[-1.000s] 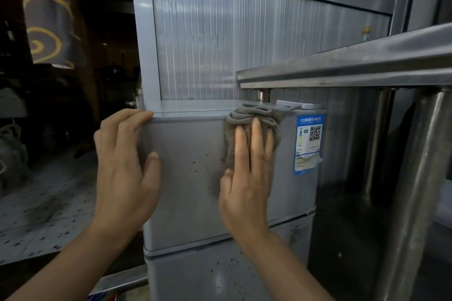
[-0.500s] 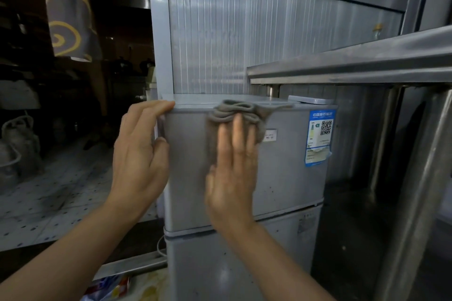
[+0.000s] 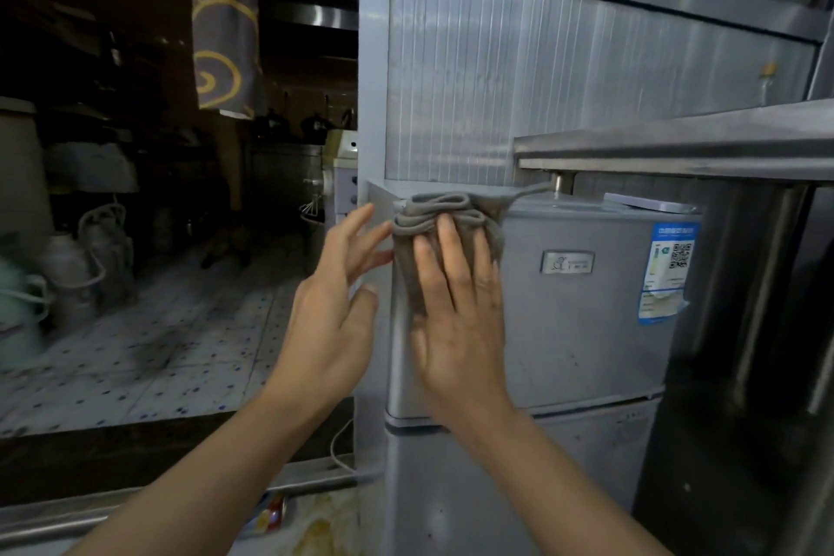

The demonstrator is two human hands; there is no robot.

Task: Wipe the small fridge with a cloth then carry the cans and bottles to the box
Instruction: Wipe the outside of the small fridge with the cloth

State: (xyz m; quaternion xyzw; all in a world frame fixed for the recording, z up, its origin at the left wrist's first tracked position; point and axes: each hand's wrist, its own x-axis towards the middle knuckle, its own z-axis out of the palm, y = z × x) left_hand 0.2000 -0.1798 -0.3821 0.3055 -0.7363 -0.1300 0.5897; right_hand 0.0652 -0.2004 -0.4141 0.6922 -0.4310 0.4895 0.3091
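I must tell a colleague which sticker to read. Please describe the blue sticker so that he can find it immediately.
Find the small grey fridge standing under the steel counter. On its upper door, at the top right corner, is the blue sticker. Only it bears a QR code; the silver badge to its left is plain metal.

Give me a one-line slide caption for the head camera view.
Right hand presses a grey cloth flat against the small fridge door's upper left corner; left hand hovers open beside it.
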